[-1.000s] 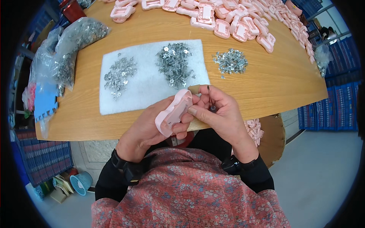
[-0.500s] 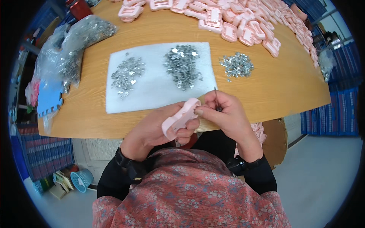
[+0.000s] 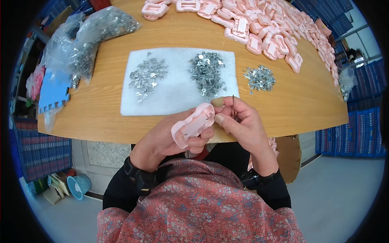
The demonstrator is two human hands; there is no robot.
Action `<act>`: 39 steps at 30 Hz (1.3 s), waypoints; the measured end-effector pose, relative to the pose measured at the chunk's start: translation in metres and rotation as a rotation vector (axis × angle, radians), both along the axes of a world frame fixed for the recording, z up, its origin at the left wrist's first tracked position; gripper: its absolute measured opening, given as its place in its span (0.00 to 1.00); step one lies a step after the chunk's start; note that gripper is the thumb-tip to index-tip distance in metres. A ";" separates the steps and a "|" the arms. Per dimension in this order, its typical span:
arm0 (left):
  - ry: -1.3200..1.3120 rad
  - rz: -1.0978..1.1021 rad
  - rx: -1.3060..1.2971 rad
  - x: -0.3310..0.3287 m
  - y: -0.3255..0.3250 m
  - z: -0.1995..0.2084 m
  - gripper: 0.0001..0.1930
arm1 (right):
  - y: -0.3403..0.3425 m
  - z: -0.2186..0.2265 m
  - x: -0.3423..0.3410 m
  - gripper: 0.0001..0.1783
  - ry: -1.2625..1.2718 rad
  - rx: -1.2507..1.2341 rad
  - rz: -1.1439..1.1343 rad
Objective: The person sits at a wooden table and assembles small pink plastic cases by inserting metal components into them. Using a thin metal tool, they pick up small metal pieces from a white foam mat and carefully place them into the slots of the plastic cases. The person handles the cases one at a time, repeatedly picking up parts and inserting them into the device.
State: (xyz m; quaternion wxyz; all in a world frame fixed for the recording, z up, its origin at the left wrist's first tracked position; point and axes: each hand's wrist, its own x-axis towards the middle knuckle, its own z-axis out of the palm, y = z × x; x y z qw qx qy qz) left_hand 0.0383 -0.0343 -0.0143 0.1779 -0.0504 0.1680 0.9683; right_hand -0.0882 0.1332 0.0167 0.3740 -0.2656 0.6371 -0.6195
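Observation:
My left hand [image 3: 162, 135] is closed around a pale pink plastic casing [image 3: 193, 125], tilted with its hollow side up. Small metal pieces seem to sit inside the casing, too small to make out. At the casing's upper right end is my right hand [image 3: 247, 125], with the thumb tip beside the rim. A thin dark metal tool [image 3: 233, 106], perhaps tweezers, is held among its fingers. The forefinger wears a tan cover [image 3: 218, 101] at its tip. Whether a small part is pinched there cannot be seen.
Beyond my hands, a white foam sheet [image 3: 176, 81] bears two piles of small metal parts. Another metal pile [image 3: 260, 78] lies right of it on the wooden table [image 3: 97, 117]. Pink casings [image 3: 254, 43] heap at the back; bags of metal parts [image 3: 87, 52] stand left.
My right thumb has drawn back from inside the casing to its rim. The casing stays in my left hand, turned slightly. The whole view has shifted a little.

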 end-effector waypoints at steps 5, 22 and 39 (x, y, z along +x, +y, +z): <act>0.056 0.117 -0.206 0.006 -0.007 0.007 0.23 | -0.003 0.017 -0.002 0.09 0.026 0.087 -0.127; -0.066 0.462 -0.194 0.069 -0.044 0.010 0.19 | -0.140 0.003 -0.027 0.09 1.171 0.299 0.225; -0.176 0.613 -0.295 0.058 -0.056 0.008 0.25 | -0.145 0.000 -0.016 0.06 1.343 0.191 0.159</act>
